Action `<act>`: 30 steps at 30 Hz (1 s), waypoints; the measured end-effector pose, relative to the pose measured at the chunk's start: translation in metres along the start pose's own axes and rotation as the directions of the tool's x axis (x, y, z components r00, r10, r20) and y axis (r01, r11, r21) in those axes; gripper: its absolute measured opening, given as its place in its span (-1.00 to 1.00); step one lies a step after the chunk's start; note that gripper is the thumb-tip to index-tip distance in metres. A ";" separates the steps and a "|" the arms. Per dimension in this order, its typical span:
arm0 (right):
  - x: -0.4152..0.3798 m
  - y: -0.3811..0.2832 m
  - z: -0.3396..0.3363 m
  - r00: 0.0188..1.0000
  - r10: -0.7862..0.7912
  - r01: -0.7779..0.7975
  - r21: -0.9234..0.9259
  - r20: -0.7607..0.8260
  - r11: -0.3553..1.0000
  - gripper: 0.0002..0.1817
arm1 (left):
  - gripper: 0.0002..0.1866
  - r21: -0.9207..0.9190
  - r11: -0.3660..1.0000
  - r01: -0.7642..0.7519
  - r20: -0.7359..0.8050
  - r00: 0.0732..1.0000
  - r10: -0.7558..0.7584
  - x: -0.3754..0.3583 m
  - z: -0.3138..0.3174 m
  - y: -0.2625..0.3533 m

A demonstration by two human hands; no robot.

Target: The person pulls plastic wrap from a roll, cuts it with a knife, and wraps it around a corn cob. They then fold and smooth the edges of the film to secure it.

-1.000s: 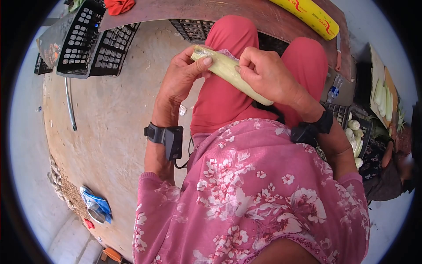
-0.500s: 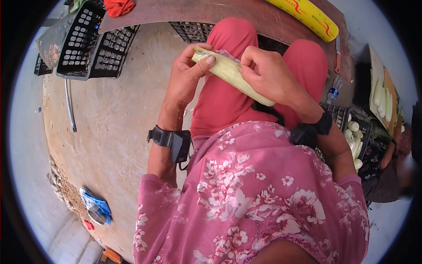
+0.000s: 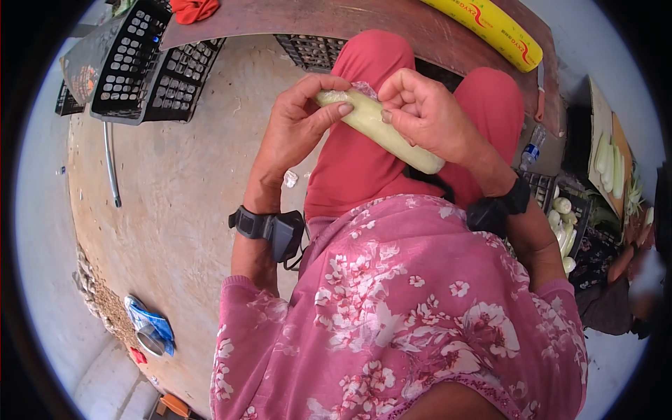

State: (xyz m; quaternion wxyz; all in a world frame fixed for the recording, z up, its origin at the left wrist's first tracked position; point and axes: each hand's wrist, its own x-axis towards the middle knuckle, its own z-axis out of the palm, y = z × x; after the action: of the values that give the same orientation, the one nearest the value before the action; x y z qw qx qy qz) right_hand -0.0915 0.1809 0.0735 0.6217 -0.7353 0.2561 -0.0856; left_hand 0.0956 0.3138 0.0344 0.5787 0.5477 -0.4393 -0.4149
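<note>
A long, pale green vegetable stem (image 3: 381,129), apparently a peeled celtuce, lies slantwise above my knees with clear plastic film (image 3: 365,89) on it. My left hand (image 3: 306,108) grips its upper left end, the thumb on top and the fingers behind. Over the stem's middle, my right hand (image 3: 425,115) is closed in a pinch at the film's edge, its thumb against the stem. The stem's lower right end sticks out below my right hand. Exactly how much film is between the right fingertips is hidden.
Ahead stands a low brown table (image 3: 280,19) with a yellow film roll (image 3: 490,31) and a knife (image 3: 540,94). Black crates (image 3: 126,77) stand at the left. On the right are a bottle (image 3: 533,148), a crate of pale stems (image 3: 564,227) and another person's arm (image 3: 620,263).
My right hand has shifted slightly up, its fingers more raised. The stem has moved a little right and down. A scrap of film now shows on the floor beside my left wrist.
</note>
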 end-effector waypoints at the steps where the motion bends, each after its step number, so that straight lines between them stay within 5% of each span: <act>1: 0.000 0.000 0.001 1.000 0.008 -0.008 0.009 0.006 1.000 -0.81 | -0.75 -0.033 0.999 0.027 0.003 1.000 -0.027 0.000 0.000 0.000; 4: 0.001 0.001 0.001 1.000 0.004 -0.004 0.023 0.018 1.000 -0.80 | -0.79 -0.071 0.994 0.080 0.012 0.997 -0.079 0.000 -0.002 0.004; 10: 0.000 0.004 0.001 0.999 -0.049 0.050 -0.040 0.010 0.998 -0.78 | -0.89 0.067 0.990 -0.123 -0.083 0.988 0.128 0.003 0.002 0.006; 16: -0.003 -0.001 0.003 0.993 -0.116 0.117 -0.140 0.020 0.983 -0.76 | -0.90 -0.049 0.993 -0.110 -0.078 0.991 0.106 0.003 0.002 0.014; 22: -0.003 -0.002 0.004 0.985 -0.167 0.170 -0.174 0.032 0.970 -0.75 | -0.92 0.105 0.965 -0.239 -0.065 0.967 0.246 0.003 0.000 0.022; 30: -0.002 -0.002 0.001 0.987 -0.152 0.157 -0.171 0.044 0.973 -0.77 | -0.94 -0.117 0.981 -0.156 -0.059 0.987 0.150 0.006 0.004 0.019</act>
State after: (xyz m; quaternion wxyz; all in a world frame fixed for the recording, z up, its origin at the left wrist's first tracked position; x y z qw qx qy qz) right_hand -0.0924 0.1824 0.0754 0.5503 -0.8057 0.1951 -0.0996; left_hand 0.0938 0.3077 0.0540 0.6519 0.4863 -0.4394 -0.3813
